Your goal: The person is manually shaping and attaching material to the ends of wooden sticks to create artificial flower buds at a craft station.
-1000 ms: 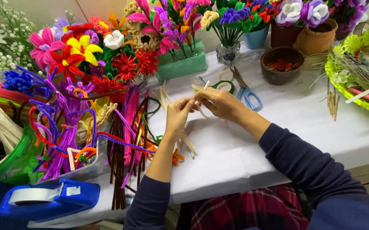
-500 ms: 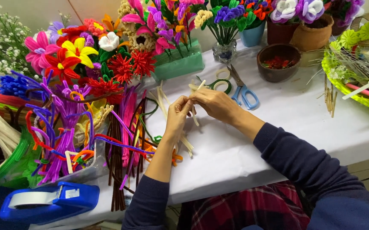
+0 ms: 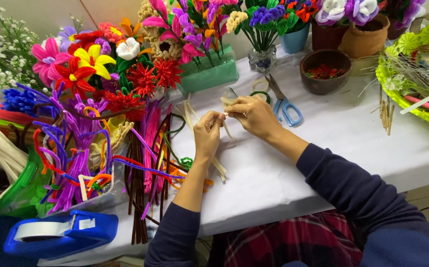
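Cream pipe cleaners (image 3: 223, 129) pinched between both hands above white counter (image 3: 333, 143), centre of view. Left hand (image 3: 207, 134) closed on lower stems; right hand (image 3: 252, 114) closed on upper end, fingertips meeting left's. Long axis runs from upper ends down toward body, loose tails trailing below left hand. Both hands equally near. Scissors (image 3: 284, 101) just beyond right hand.

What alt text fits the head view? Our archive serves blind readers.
Two hands, left and right, hold cream pipe cleaners between them over a white table. Blue scissors and a brown bowl lie beyond; pipe-cleaner flowers crowd the left, with a blue tape dispenser at the near edge.
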